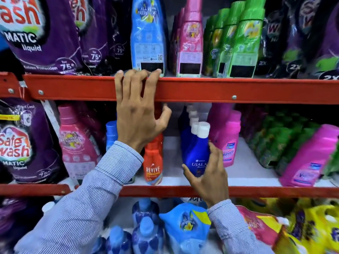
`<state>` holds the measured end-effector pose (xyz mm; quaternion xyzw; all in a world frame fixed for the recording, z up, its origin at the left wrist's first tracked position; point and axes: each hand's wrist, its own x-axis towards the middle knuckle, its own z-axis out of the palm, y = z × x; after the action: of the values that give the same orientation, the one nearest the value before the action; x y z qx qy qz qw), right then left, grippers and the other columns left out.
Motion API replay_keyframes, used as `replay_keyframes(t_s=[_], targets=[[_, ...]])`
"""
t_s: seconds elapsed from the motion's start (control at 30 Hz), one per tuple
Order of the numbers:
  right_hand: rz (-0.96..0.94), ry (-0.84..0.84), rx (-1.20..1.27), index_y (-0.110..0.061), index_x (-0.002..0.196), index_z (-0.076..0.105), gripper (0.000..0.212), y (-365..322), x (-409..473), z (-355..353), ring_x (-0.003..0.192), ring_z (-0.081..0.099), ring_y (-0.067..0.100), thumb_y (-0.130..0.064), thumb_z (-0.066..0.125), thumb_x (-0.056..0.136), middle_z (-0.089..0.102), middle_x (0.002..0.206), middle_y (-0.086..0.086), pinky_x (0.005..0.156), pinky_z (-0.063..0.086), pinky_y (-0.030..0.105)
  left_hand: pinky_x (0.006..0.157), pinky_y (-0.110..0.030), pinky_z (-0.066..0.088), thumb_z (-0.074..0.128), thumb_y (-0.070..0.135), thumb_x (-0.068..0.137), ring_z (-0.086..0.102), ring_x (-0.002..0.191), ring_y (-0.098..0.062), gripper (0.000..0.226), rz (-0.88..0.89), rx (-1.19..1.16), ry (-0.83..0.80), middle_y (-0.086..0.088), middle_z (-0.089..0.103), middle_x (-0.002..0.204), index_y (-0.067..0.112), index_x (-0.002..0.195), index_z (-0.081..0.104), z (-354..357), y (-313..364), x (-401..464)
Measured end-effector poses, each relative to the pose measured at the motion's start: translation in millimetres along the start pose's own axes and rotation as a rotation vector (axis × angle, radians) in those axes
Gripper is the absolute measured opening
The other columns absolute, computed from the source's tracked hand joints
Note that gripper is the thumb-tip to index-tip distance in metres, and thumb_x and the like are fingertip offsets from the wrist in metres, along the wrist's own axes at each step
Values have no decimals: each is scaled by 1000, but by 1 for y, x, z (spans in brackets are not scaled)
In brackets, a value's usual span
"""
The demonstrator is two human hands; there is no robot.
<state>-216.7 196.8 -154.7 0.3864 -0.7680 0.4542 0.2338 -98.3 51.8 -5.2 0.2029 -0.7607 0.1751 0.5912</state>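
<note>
Grasping looks the step: right hand [209, 176] curls thumb and fingers round the tilted blue bottle [194, 149] near the middle shelf's [247, 171] front edge; left hand [137, 116] hooks the upper red rail [201, 88]. Next, likely: lift it clear.

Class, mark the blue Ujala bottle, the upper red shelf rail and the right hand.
blue Ujala bottle [194, 151], head view, blue body
upper red shelf rail [238, 88], head view, front face
right hand [211, 178], head view, back of hand

The right hand [209, 173] covered part of the label on the dark blue white-capped plastic bottle [194, 149]. The left hand [139, 116] hid a stretch of the red metal shelf rail [220, 88] and the top of the red plastic bottle [153, 167]. The yellow plastic pouches [311, 230] at the lower right were blurred, perhaps detergent refills.
</note>
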Motion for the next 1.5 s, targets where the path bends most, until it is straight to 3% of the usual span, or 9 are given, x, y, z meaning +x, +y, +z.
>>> replay_keyframes(t_s=[0.23, 0.57, 0.7, 0.8, 0.97, 1.1, 1.2, 1.33, 1.5], targets=[[72, -108, -12, -12, 140, 33, 90, 14, -8, 23, 115, 56, 30, -44, 81, 71, 48, 131, 10, 82, 56, 40, 128, -53, 19, 69, 31, 79, 53, 127, -38, 65, 3, 3, 15, -18, 61, 124, 9, 139, 56, 1, -1, 0], [81, -117, -24, -11, 140, 33, 91, 18, -15, 24, 120, 54, 30, -48, 81, 72, 48, 135, 9, 83, 56, 39, 128, -57, 15, 69, 33, 81, 48, 137, -40, 69, -5, -10, -16, -18, 59, 134, 8, 143, 53, 0, 2, -2], [66, -158, -31, -14, 149, 24, 96, 25, -20, 16, 135, 39, 24, -55, 73, 77, 38, 150, 8, 99, 49, 37, 128, -61, 15, 70, 35, 82, 32, 151, -44, 76, -49, -70, -19, -21, 44, 157, 9, 150, 47, -6, 14, -13], [-19, -157, -83, -14, 152, 21, 91, 35, -25, 4, 147, 26, 24, -58, 63, 84, 29, 159, 9, 118, 32, 38, 125, -63, 22, 70, 32, 83, 29, 152, -45, 73, -26, -197, -36, -24, 37, 160, 9, 149, 49, -12, 37, -47], [-57, -101, -266, -19, 154, 23, 79, 68, -34, -29, 154, 6, 32, -55, 53, 90, 11, 165, 13, 122, 19, 54, 122, -61, 31, 67, 31, 83, 38, 150, -37, 69, 72, -397, -284, -17, 45, 158, 11, 148, 50, 2, 88, -135], [45, -9, -398, -17, 152, 29, 74, 107, -38, -59, 151, 11, 42, -49, 53, 89, 12, 164, 20, 119, 19, 59, 123, -56, 25, 65, 36, 80, 37, 151, -35, 82, 184, -423, -589, -16, 40, 162, 13, 154, 38, 24, 126, -189], [174, 107, -447, -17, 153, 27, 76, 136, -34, -80, 150, 11, 44, -49, 53, 89, 13, 164, 20, 122, 15, 56, 122, -53, 22, 55, 41, 81, 38, 151, -38, 83, 220, -396, -763, -17, 40, 162, 13, 155, 32, 37, 146, -208], [298, 197, -420, -13, 155, 17, 86, 168, -21, -98, 150, 7, 45, -50, 55, 87, 12, 163, 23, 123, 11, 56, 120, -53, 20, 48, 49, 81, 37, 151, -40, 86, 219, -333, -868, -18, 42, 161, 11, 156, 29, 48, 154, -223], [422, 226, -310, 0, 153, 5, 104, 205, 3, -110, 149, 13, 45, -51, 64, 83, 13, 160, 30, 123, 15, 52, 121, -55, 19, 47, 50, 81, 39, 149, -42, 89, 226, -262, -912, -19, 45, 158, 11, 157, 25, 54, 159, -235]])
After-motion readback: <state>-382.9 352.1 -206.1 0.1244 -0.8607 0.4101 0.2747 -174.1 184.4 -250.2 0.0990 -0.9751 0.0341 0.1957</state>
